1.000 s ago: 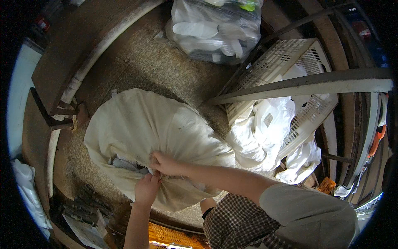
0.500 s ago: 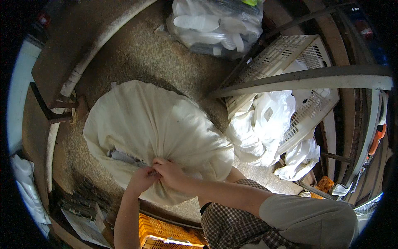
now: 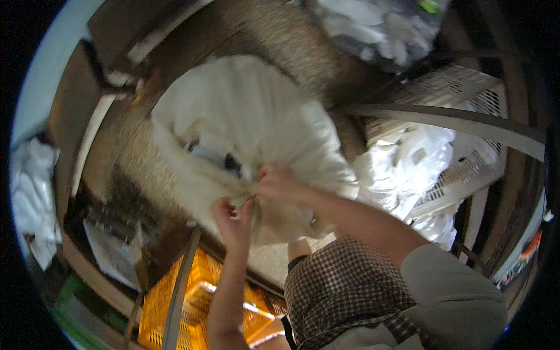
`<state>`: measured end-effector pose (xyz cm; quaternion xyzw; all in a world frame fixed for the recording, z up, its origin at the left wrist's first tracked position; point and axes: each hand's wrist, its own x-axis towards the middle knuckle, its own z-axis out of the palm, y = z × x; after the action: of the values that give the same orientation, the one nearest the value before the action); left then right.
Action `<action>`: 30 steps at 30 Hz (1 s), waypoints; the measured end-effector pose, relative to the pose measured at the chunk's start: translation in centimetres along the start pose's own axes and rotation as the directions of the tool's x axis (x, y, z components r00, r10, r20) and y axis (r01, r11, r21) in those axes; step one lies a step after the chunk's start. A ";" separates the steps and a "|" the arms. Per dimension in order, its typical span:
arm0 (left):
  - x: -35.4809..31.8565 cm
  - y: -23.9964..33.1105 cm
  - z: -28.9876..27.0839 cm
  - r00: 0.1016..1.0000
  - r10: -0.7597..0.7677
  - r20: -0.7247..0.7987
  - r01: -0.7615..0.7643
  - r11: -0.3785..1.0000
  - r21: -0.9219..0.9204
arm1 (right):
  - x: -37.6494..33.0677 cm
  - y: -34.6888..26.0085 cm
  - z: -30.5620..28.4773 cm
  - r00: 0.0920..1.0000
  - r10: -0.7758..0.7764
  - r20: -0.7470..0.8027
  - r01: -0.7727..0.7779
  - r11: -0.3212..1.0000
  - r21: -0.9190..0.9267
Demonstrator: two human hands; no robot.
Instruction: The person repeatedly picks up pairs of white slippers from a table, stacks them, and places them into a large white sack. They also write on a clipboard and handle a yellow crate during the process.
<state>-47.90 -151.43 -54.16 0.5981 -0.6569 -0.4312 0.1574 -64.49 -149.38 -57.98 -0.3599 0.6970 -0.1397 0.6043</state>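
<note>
A large, full cream cloth sack [image 3: 233, 99] lies on the floor before me, its mouth drawn into folds. Through a gap in the mouth, white and dark contents [image 3: 213, 156] show; their kind is unclear. My right hand [image 3: 279, 184] is closed on the bunched cloth of the sack's mouth. Just below and left of it, at the near edge of the cloth, my left hand [image 3: 233, 223] has its thumb and curled fingers apart, with nothing visible between them. Both hands are slightly blurred.
Right of the sack, white plastic bags [image 3: 408, 160] spill from a tipped cream crate [image 3: 461, 175] behind a metal rail [image 3: 449, 118]. A clear bag of white items [image 3: 373, 26] stands at the back. Orange crates [image 3: 160, 300] sit at the lower left, beside a metal bar [image 3: 182, 289].
My view has shifted, so the sack appears higher and further right. My left hand has come away from my right, and its fingers have spread. The gap in the sack's mouth looks wider.
</note>
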 end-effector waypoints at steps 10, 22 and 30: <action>0.6 0.1 2.8 0.945 0.024 0.327 -0.176 0.879 0.442 | 2.6 -4.4 -0.9 0.999 0.023 0.048 0.007 0.842 -0.540; -2.2 -0.9 1.5 0.897 -0.191 0.399 0.123 0.974 0.191 | 6.6 2.2 3.2 0.915 -0.264 -0.306 0.131 0.909 -0.395; -15.8 -8.4 -1.0 0.965 -0.250 0.075 0.261 0.928 -0.266 | 4.5 -0.2 1.3 0.950 -0.311 -0.010 0.298 0.919 -0.256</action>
<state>-37.96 -136.56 -55.05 0.6423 -0.5104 -0.5466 0.1678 -63.20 -152.28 -61.49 -0.5341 0.6596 -0.1516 0.5067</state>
